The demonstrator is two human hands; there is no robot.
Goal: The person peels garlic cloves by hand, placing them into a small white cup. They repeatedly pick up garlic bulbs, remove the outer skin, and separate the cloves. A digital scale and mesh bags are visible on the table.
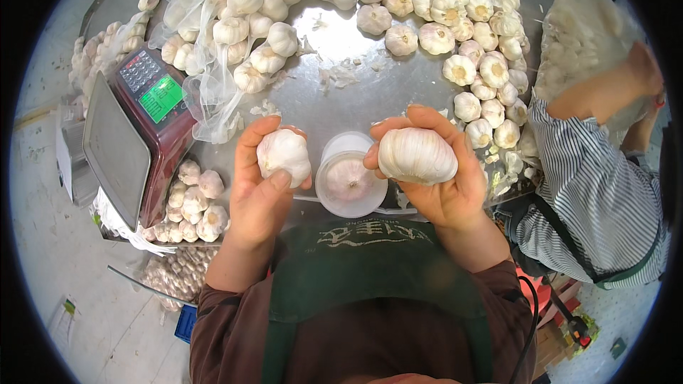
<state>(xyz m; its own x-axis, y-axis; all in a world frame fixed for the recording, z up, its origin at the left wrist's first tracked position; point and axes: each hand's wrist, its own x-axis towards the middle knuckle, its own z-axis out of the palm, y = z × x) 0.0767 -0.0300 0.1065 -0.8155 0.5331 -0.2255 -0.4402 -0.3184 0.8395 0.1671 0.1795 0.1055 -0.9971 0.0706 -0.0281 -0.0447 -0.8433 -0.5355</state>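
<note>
My left hand [261, 186] grips a white garlic bulb [284, 158], the thumb across its lower part. In my right hand [443, 181] lies a larger garlic bulb [418, 156], tilted on its side, with fingers around it. Between the two hands a translucent plastic tube [348, 144] stands at the near edge of the metal table [341, 96], and a garlic bulb [350, 178] shows inside its round opening. White mesh netting [213, 96] holds or covers garlic at the upper left; how much of it is inside cannot be told.
A digital scale [155, 117] with a metal pan [117, 149] stands at left, beside a small garlic pile [197, 205]. Loose bulbs [459, 10] cover the far right. Peel scraps [341, 74] lie mid-table. At right a co-worker's striped sleeve [597, 192] and arm reach near a bag of garlic [581, 37].
</note>
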